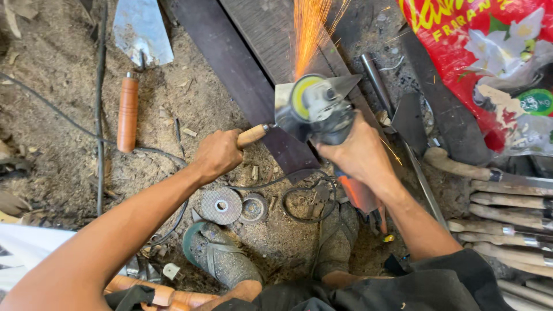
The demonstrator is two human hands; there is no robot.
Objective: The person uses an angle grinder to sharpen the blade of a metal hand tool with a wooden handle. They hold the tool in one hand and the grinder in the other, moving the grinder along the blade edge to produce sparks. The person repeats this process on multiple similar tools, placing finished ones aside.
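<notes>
My right hand (360,152) grips the grinder (322,109), fingers wrapped tight; sparks (308,29) fly up from it. Left of the grinder, my left hand (218,154) clasps the wooden handle (252,135) of the trowel (340,85) pressed under its disc. Two worn discs (222,205) lie below.

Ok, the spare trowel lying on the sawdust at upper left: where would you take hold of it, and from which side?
Best guess: the orange wooden handle, taken from above. It is a rounded bar lying flat and clear on the sawdust, pointing toward the person, so a grip closes round it easily. The steel blade at its far end is flat, thin-edged and offers little purchase.
</notes>
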